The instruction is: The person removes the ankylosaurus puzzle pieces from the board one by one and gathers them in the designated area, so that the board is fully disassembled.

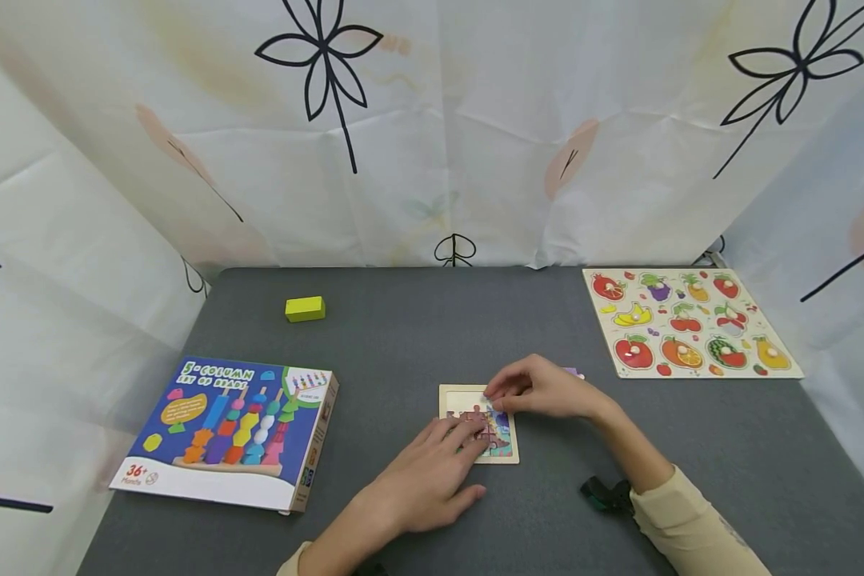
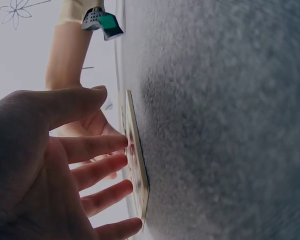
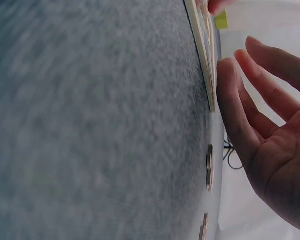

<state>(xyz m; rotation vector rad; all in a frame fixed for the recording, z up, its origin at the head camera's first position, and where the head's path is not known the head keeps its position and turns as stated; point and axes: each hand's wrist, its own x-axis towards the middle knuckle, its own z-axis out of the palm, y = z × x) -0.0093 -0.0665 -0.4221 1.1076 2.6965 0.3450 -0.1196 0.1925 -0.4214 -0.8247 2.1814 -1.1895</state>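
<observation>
A small wooden jigsaw puzzle (image 1: 504,459) in a pale frame lies on the grey table, with colourful interlocking pieces inside. My left hand (image 1: 432,476) rests its spread fingers across the puzzle's left and middle part; its thumb stands off to the side. In the left wrist view the fingertips (image 2: 121,187) meet the frame's edge. My right hand (image 1: 543,388) reaches over the top right corner, fingers bent gently onto the puzzle. The right wrist view shows the thumb apart from the fingers (image 3: 232,95), with nothing visible between them. Both hands partly cover the picture.
Beyond the right hand lies a purple puzzle piece (image 1: 572,371), partly hidden. A boxed bead set (image 1: 223,432) sits at left, a yellow block (image 1: 306,309) at back left. A fruit peg board (image 1: 691,324) lies at back right. Patterned curtains (image 1: 475,144) surround the table.
</observation>
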